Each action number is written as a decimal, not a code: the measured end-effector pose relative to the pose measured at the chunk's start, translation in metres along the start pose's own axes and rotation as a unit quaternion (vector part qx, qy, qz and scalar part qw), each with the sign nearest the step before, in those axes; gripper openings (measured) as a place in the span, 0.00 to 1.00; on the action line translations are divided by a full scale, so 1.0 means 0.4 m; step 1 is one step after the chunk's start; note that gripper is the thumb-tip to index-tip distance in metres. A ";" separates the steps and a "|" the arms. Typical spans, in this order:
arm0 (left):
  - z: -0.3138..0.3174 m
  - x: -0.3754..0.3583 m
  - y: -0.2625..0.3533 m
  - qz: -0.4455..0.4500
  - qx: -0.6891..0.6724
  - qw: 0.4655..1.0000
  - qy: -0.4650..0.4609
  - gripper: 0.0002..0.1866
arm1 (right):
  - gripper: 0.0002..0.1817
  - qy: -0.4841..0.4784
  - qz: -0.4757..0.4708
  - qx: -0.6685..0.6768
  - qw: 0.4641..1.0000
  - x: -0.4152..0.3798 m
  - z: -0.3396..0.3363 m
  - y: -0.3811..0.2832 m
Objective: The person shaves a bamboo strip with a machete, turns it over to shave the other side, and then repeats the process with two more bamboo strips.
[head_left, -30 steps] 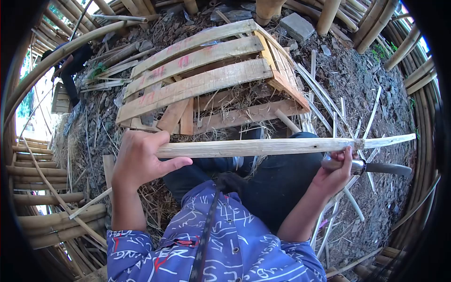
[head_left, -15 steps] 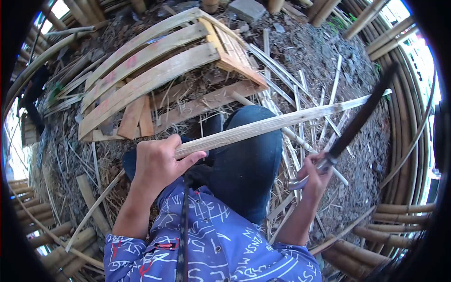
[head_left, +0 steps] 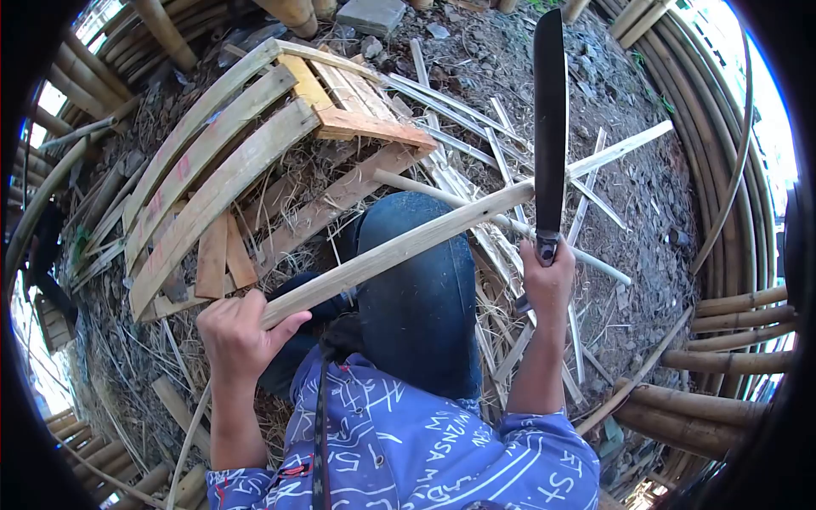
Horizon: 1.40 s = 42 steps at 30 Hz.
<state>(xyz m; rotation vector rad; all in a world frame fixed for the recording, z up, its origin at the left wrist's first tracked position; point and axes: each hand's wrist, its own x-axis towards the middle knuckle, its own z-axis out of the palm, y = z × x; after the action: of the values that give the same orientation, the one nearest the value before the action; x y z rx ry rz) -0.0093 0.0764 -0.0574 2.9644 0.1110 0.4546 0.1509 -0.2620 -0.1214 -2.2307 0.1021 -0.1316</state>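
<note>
My left hand (head_left: 237, 334) grips the near end of a long pale bamboo slat (head_left: 442, 225) that slants up to the right across my blue-jeaned knee (head_left: 416, 280). My right hand (head_left: 546, 285) is closed around the handle of a long dark machete (head_left: 550, 127). The blade points straight up and crosses in front of the slat near its far third. My patterned blue shirt fills the bottom of the view.
A wooden pallet (head_left: 229, 170) lies on the ground ahead to the left. Thin bamboo strips (head_left: 476, 119) and shavings litter the dirt around my legs. Thick bamboo poles (head_left: 731, 323) are stacked at the right and along the left edge. A grey stone block (head_left: 370, 15) sits at the top.
The machete has swung from pointing right beside the slat to standing upright. The slat's far end has tilted upward, and my left hand has dropped lower.
</note>
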 end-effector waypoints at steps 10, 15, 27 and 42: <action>-0.032 0.031 -0.013 0.094 0.074 0.993 0.020 0.34 | 0.08 -0.082 -0.024 -0.048 0.995 -0.029 -0.018 -0.039; -0.017 0.021 -0.002 0.088 0.055 0.995 0.011 0.34 | 0.12 -0.015 0.042 -0.113 0.993 0.025 -0.010 -0.027; -0.029 0.028 0.000 0.098 0.071 0.993 0.015 0.34 | 0.16 -0.040 0.064 -0.053 0.996 0.040 0.010 -0.037; -0.031 0.028 -0.020 0.086 0.085 0.993 -0.007 0.35 | 0.12 -0.066 0.081 -0.063 0.992 0.064 -0.056 -0.027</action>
<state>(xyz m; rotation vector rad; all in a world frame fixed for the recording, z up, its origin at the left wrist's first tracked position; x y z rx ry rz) -0.0027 0.0868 -0.0436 3.1586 -0.1148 0.4655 0.1735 -0.2760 -0.0977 -2.3387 0.2237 0.1151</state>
